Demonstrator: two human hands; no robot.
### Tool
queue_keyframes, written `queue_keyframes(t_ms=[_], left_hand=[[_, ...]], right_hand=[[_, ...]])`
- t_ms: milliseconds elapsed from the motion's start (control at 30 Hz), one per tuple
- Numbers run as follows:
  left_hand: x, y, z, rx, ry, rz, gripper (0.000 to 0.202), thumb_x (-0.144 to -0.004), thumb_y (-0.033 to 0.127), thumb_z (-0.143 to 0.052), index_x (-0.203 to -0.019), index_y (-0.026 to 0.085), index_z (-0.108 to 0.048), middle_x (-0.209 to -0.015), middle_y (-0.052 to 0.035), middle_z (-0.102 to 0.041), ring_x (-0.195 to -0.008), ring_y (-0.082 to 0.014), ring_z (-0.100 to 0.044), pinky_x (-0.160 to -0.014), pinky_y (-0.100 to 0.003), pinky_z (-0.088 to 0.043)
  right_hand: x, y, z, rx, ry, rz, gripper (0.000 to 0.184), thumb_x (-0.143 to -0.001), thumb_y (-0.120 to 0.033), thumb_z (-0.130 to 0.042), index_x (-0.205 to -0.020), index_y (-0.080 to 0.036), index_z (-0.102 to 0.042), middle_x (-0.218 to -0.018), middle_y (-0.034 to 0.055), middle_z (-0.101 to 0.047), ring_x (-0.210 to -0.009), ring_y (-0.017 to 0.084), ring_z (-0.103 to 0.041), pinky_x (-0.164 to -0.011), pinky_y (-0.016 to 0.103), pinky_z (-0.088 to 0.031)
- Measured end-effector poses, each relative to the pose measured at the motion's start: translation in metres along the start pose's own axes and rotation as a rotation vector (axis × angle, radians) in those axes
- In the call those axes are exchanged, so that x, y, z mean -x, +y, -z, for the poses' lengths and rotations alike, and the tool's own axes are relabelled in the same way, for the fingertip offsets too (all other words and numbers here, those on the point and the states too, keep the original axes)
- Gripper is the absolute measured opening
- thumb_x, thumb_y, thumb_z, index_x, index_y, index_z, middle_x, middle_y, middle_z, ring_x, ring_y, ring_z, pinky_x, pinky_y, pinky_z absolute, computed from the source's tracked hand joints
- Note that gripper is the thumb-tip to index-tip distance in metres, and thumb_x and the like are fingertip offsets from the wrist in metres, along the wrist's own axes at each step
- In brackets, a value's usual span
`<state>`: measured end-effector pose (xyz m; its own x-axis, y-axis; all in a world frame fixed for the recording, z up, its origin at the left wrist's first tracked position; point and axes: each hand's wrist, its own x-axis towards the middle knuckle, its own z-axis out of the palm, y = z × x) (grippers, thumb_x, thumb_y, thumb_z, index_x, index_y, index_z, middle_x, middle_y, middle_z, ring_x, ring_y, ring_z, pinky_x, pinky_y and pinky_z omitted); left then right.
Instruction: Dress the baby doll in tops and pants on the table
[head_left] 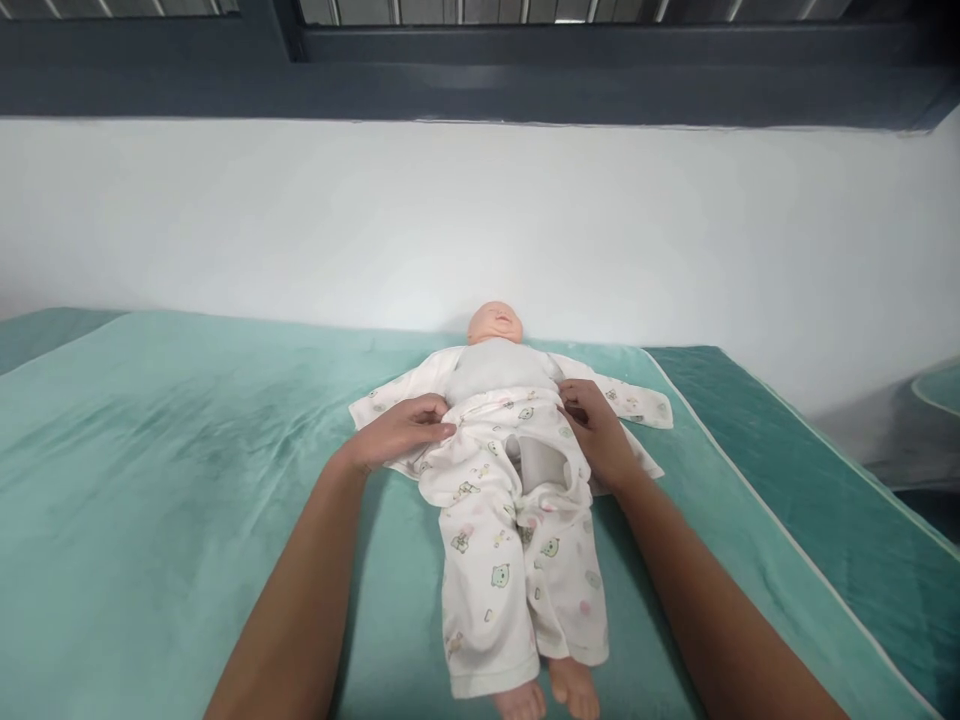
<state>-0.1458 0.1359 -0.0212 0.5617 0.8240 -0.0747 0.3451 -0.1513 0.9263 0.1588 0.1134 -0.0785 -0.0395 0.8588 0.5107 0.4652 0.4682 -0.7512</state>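
Observation:
A baby doll (pixel 496 321) lies on its back, its head by the wall and its bare feet toward me. It wears printed white pants (pixel 487 560) with an opening at the crotch. Beneath its grey-white torso, a matching printed shirt (pixel 637 402) lies spread, sleeves out to both sides. At the left end of the waistband, my left hand (pixel 409 428) has its thumb and fingers closed on the cloth. My right hand (pixel 595 425) grips the waistband at the other side, its fingertips partly hidden.
A light green cover (pixel 225 480) with a darker green border (pixel 810 500) lies under the doll. Behind stands a white wall (pixel 300 220), with a dark window frame (pixel 525 85) above it.

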Motion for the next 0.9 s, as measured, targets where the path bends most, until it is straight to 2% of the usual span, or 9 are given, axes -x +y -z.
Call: queue_keyframes(t_ms=[133, 233, 300, 467, 567, 700, 833, 900], left_hand=[[-0.001, -0.001, -0.001, -0.088, 0.091, -0.106, 0.027, -0.082, 0.042, -0.064, -0.073, 0.019, -0.054, -0.100, -0.0032, -0.048, -0.091, -0.0161, -0.049, -0.080, -0.027, -0.043], [-0.003, -0.003, -0.003, -0.078, 0.142, -0.163, 0.023, -0.081, 0.043, -0.066, -0.079, 0.020, -0.060, -0.115, -0.0063, -0.045, -0.109, -0.0201, -0.049, -0.089, -0.030, -0.045], [-0.005, -0.004, -0.006, -0.071, 0.185, -0.183, 0.023, -0.080, 0.042, -0.067, -0.079, 0.020, -0.060, -0.120, -0.0068, -0.044, -0.114, -0.0207, -0.048, -0.091, -0.030, -0.045], [-0.015, -0.004, -0.013, -0.092, 0.305, -0.233, 0.028, -0.088, 0.039, -0.056, -0.069, 0.019, -0.051, -0.104, -0.0055, -0.057, -0.098, -0.0185, -0.055, -0.086, -0.032, -0.045], [-0.020, -0.003, -0.015, -0.068, 0.391, -0.183, 0.027, -0.092, 0.042, -0.048, -0.076, 0.020, -0.049, -0.096, -0.0039, -0.061, -0.088, -0.0172, -0.056, -0.082, -0.032, -0.045], [-0.018, 0.003, -0.015, -0.052, 0.316, -0.197, 0.022, -0.090, 0.043, -0.052, -0.085, 0.021, -0.053, -0.094, -0.0024, -0.057, -0.089, -0.0164, -0.054, -0.083, -0.031, -0.045], [-0.013, 0.011, -0.014, -0.140, 0.166, -0.185, 0.024, -0.082, 0.044, -0.064, -0.079, 0.021, -0.055, -0.103, -0.0032, -0.049, -0.091, -0.0165, -0.050, -0.081, -0.029, -0.044], [-0.012, 0.012, -0.012, -0.174, 0.126, -0.179, 0.027, -0.081, 0.045, -0.065, -0.075, 0.020, -0.056, -0.101, -0.0031, -0.048, -0.088, -0.0163, -0.048, -0.077, -0.029, -0.042]], right_hand=[[-0.001, -0.004, 0.002, 0.153, 0.009, 0.109, 0.006, -0.090, -0.028, -0.054, -0.095, -0.024, -0.055, -0.109, 0.0079, -0.059, -0.106, 0.023, -0.056, -0.092, 0.038, -0.045], [-0.002, -0.007, 0.004, 0.202, -0.030, 0.070, 0.012, -0.091, -0.029, -0.052, -0.101, -0.024, -0.057, -0.106, 0.0065, -0.063, -0.098, 0.022, -0.060, -0.086, 0.036, -0.047], [-0.003, -0.008, 0.005, 0.217, -0.056, 0.041, 0.014, -0.091, -0.032, -0.052, -0.101, -0.025, -0.058, -0.105, 0.0056, -0.066, -0.096, 0.022, -0.061, -0.084, 0.036, -0.047], [-0.010, -0.007, 0.002, 0.269, -0.069, -0.009, 0.013, -0.092, -0.036, -0.048, -0.097, -0.025, -0.054, -0.094, 0.0050, -0.068, -0.089, 0.023, -0.065, -0.077, 0.034, -0.047], [-0.014, -0.008, -0.002, 0.308, -0.035, -0.052, 0.014, -0.093, -0.038, -0.044, -0.093, -0.025, -0.049, -0.080, 0.0034, -0.065, -0.075, 0.022, -0.063, -0.069, 0.033, -0.046], [-0.021, -0.010, 0.000, 0.296, -0.071, -0.084, 0.015, -0.092, -0.039, -0.046, -0.091, -0.025, -0.049, -0.076, 0.0019, -0.065, -0.072, 0.021, -0.062, -0.067, 0.031, -0.044], [-0.028, -0.016, 0.009, 0.213, -0.245, -0.069, 0.015, -0.092, -0.038, -0.047, -0.092, -0.025, -0.055, -0.083, 0.0011, -0.068, -0.079, 0.020, -0.064, -0.070, 0.029, -0.043], [-0.032, -0.019, 0.012, 0.233, -0.319, -0.050, 0.015, -0.092, -0.038, -0.046, -0.092, -0.026, -0.056, -0.081, 0.0002, -0.068, -0.076, 0.019, -0.062, -0.067, 0.029, -0.041]])
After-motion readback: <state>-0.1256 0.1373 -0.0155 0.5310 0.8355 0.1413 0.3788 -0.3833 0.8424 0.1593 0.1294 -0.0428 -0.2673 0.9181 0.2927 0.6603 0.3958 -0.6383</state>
